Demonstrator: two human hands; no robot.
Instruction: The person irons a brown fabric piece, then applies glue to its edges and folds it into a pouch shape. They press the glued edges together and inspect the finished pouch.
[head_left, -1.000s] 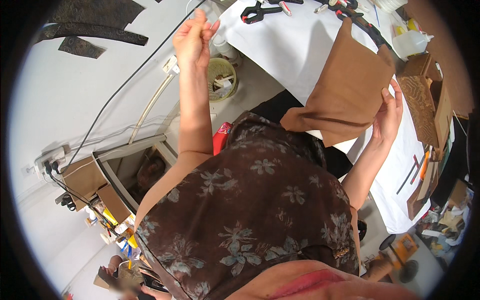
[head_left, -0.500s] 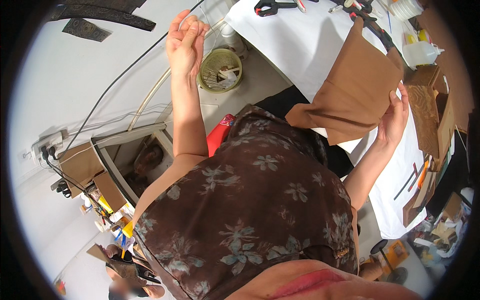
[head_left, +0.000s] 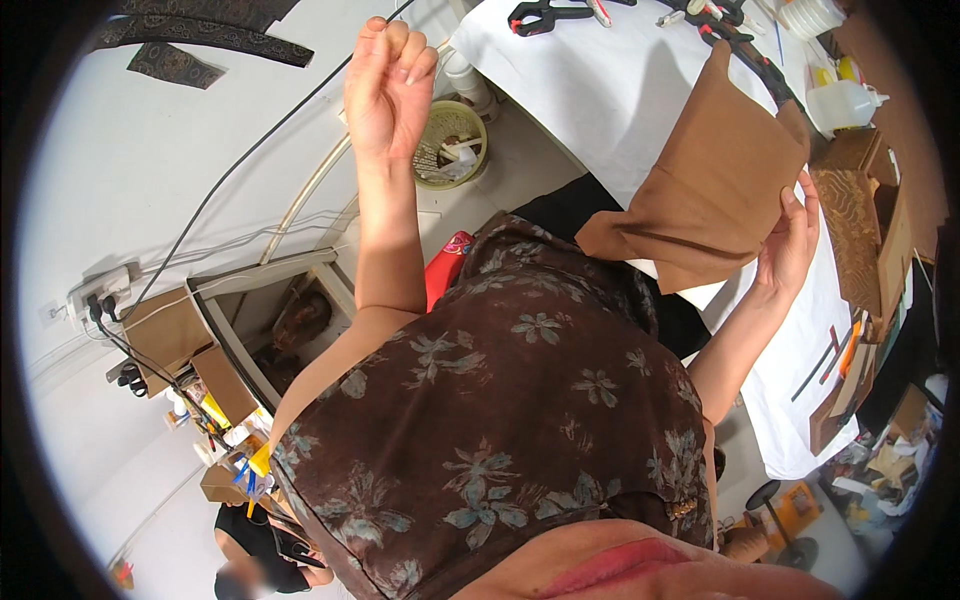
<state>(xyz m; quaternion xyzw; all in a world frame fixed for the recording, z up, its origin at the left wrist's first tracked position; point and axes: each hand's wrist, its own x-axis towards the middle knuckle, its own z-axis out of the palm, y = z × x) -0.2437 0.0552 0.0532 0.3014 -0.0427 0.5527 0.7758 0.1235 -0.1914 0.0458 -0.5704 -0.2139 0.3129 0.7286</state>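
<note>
A soft brown piece of leather [head_left: 690, 175] hangs over the near edge of the white-covered table, folded and creased toward its lower left corner. My right hand [head_left: 790, 240] grips its right edge, with the fingertips showing at the rim and part of the grip hidden. High on the left, my left hand [head_left: 392, 95] is raised away from the leather, palm toward me and fingers curled in. Whatever those fingers may pinch is too small or hidden to make out.
Black spring clamps [head_left: 545, 15] lie at the table's far edge. A white squeeze bottle [head_left: 840, 105] and a brown wooden box [head_left: 850, 230] stand at the right. A green basket [head_left: 470, 120] is on the floor behind my left hand. Another person [head_left: 250, 550] is at the lower left.
My left hand has shifted slightly right and turned, its fingers curling in more. The right hand and the leather have hardly moved. The person at the lower left has changed posture.
</note>
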